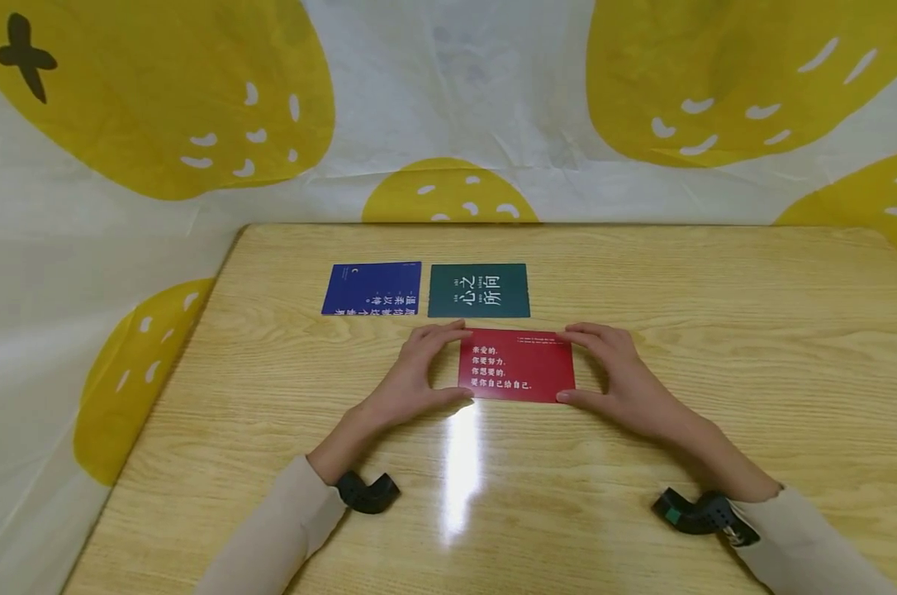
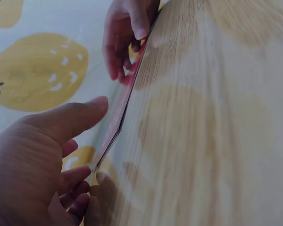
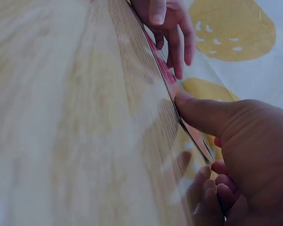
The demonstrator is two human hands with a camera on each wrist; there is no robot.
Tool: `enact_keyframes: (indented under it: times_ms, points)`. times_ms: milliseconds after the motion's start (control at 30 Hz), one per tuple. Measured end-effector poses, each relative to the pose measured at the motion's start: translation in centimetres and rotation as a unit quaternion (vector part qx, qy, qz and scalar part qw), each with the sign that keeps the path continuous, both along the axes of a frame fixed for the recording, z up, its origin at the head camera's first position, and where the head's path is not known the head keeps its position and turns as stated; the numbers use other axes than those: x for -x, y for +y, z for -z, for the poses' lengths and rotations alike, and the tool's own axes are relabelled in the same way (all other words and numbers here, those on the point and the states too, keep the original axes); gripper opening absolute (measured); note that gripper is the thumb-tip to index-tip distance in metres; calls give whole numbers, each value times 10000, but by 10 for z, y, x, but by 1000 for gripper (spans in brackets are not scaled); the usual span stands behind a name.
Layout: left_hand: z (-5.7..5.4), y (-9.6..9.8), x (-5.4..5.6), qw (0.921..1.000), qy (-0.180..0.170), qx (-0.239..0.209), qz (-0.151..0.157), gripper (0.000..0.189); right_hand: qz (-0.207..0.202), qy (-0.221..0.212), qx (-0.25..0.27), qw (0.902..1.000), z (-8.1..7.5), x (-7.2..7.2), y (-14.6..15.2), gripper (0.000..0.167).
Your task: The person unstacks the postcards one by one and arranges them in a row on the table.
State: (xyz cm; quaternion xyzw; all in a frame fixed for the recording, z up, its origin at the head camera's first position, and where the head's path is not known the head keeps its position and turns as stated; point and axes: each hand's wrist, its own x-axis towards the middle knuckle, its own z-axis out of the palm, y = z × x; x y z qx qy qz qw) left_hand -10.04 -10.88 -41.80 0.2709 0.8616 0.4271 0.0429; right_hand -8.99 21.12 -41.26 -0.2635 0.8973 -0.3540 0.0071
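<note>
A red card (image 1: 519,355) with white printed characters lies flat on the table in front of me, its long side running left to right. My left hand (image 1: 410,382) holds its left end, with the thumb at the near corner and the fingers at the far corner. At the opposite end my right hand (image 1: 630,387) holds the card the same way. The wrist views show the red card (image 2: 115,120) almost edge-on, low against the tabletop. Just behind it lie a dark green card (image 1: 443,291) and, farther left, a blue card (image 1: 367,289), both printed in white.
The pale wood table (image 1: 716,330) reflects a bright light streak near the red card. Behind and to the left hangs a white cloth (image 1: 463,83) with large yellow fruit shapes. Black wrist devices (image 1: 370,493) sit at both cuffs.
</note>
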Motion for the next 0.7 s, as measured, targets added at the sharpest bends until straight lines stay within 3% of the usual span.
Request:
enact_keyframes:
  times_ms: [233, 700]
  points:
    - [1, 2, -1, 9995, 118, 283, -28, 72, 14, 146, -46, 9999, 2, 1, -1, 78]
    - [0, 2, 0, 9991, 219, 346, -63, 72, -169, 291, -98, 9994, 3, 4, 0, 76]
